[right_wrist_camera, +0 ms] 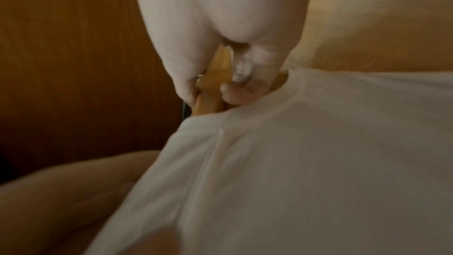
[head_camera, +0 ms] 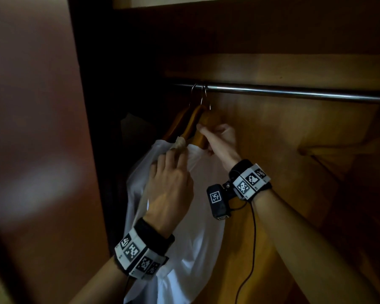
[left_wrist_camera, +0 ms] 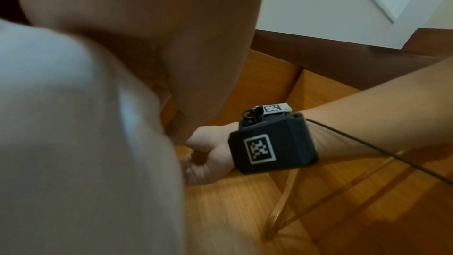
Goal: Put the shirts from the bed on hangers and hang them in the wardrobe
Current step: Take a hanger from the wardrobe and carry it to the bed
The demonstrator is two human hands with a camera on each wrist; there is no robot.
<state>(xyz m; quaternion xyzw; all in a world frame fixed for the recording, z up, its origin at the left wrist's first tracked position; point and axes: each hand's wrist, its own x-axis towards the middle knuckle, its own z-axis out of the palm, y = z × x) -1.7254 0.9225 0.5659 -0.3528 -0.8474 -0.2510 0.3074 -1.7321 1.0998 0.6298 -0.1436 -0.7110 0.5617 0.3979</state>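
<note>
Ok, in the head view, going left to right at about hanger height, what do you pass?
Wardrobe door → white shirt with the left hand on it → wooden hanger hooked on the rail → right hand gripping that hanger → wooden back panel.

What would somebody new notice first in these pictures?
Probably the white shirt hanging bright at the centre of the dark wardrobe, on a wooden hanger hooked over the metal rail. Next, both hands at its collar: the right hand grips the hanger, and the left hand rests on the shirt's shoulder, its fingertips at the collar.
</note>
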